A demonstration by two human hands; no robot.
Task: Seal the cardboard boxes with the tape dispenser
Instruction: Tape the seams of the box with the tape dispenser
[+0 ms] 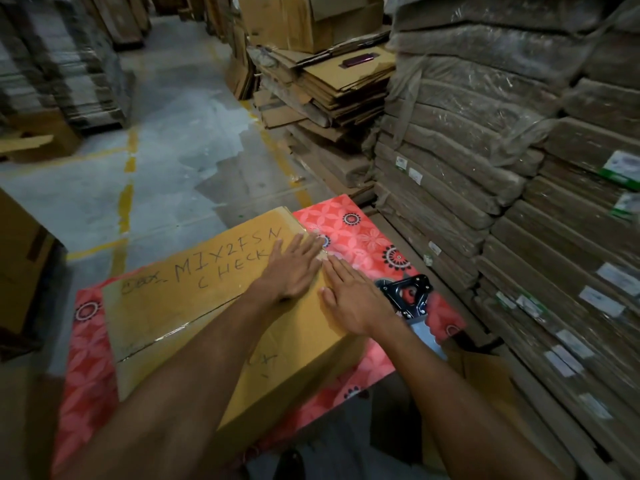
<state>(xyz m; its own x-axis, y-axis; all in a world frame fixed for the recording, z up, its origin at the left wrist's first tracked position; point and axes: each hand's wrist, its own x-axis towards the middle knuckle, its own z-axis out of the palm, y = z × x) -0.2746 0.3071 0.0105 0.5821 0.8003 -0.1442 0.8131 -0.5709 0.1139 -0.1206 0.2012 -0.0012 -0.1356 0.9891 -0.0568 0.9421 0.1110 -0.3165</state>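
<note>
While both hands lie flat on it, the cardboard box (207, 306) sits closed on a table spread with a red floral cloth (363, 233), at the middle of the scene. Black handwriting on its top reads "MIX 2 FSN CHECK". A strip of clear tape (173, 332) runs shining along the centre seam of the lid.

The left hand (294, 268) rests palm down near the box's 2 o'clock edge, fingers straight and together, gripping nothing. The right hand (349, 299) lies just beside it at about 4 o'clock of the left, also flat with fingers extended, pressing on the box's end edge and holding nothing. The fingertips of both reach the far rim of the lid.

The tape dispenser (408, 296), black-framed with a pale handle, lies on the cloth at 3 o'clock of the right hand, untouched and partly hidden behind that wrist.

Wrapped stacks of flat cardboard (519, 202) rise at 3 o'clock. A looser pile of folded cartons (339, 88) stands at 1 o'clock. The concrete floor with worn yellow lines (126, 202) stretches toward 11 o'clock.
</note>
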